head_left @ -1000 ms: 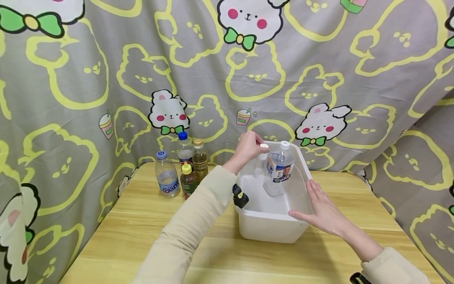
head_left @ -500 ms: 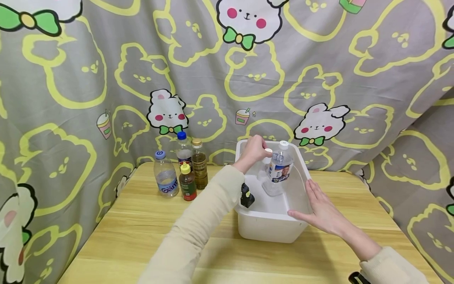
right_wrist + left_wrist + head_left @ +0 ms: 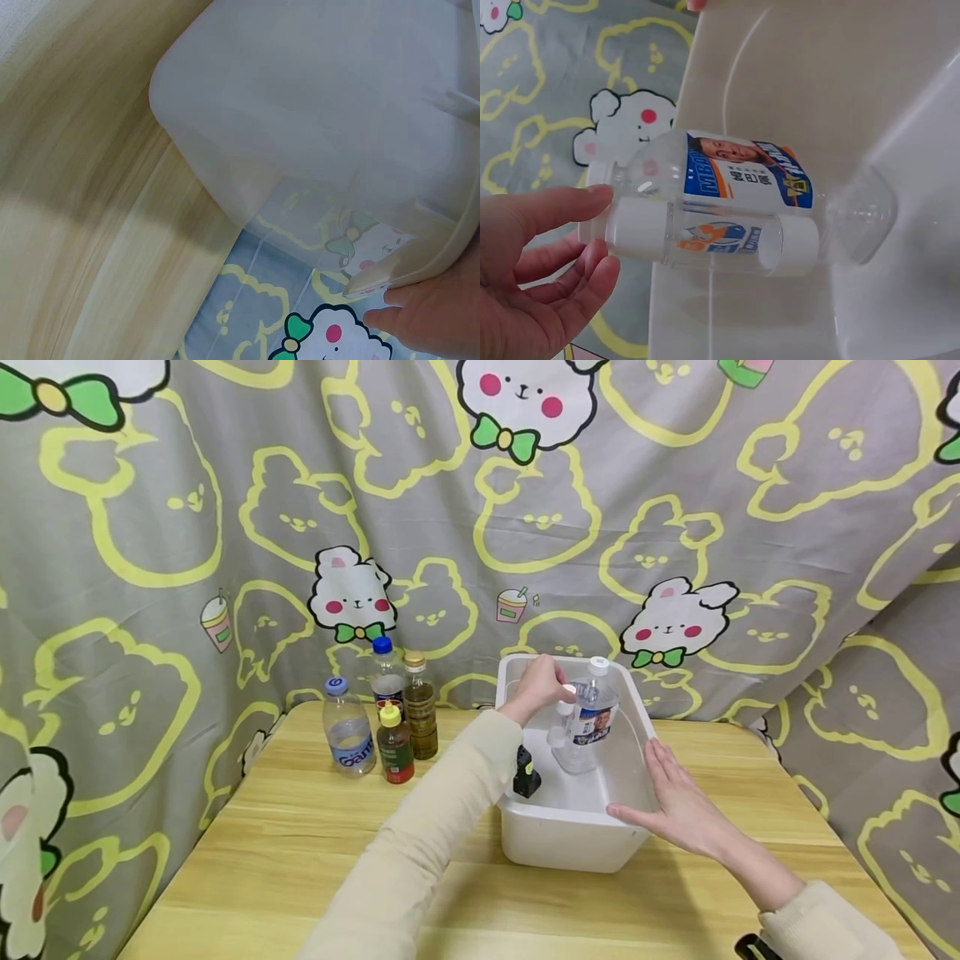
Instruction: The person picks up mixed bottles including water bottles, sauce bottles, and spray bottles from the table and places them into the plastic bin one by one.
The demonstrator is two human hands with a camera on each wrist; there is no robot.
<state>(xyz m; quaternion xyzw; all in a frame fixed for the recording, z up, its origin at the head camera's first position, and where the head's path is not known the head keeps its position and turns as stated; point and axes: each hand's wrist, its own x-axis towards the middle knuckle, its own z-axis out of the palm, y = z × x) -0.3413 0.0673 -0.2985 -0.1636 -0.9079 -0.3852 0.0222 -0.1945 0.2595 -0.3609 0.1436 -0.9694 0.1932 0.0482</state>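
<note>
My left hand (image 3: 538,685) reaches inside a white plastic bin (image 3: 573,845) and pinches the white top of a small clear cylindrical container (image 3: 789,246) between thumb and fingertips. A white band circles its lower end. It hangs upright beside a large clear bottle (image 3: 592,727) with a white cap and a printed label, which stands in the bin. In the left wrist view the container overlaps this bottle (image 3: 735,159). My right hand (image 3: 686,806) rests on the bin's near right corner, fingers straight along the outer side and thumb on the rim.
Left of the bin stand a clear bottle with a pale blue cap (image 3: 350,735), a blue-capped bottle (image 3: 388,683), a gold-capped bottle of amber liquid (image 3: 421,714) and a yellow-topped squeeze bottle (image 3: 395,749). A patterned curtain (image 3: 450,510) hangs behind the wooden table (image 3: 300,860).
My left hand has moved down and slightly right into the bin, bringing the small container closer to the large bottle. The right hand keeps its place on the bin.
</note>
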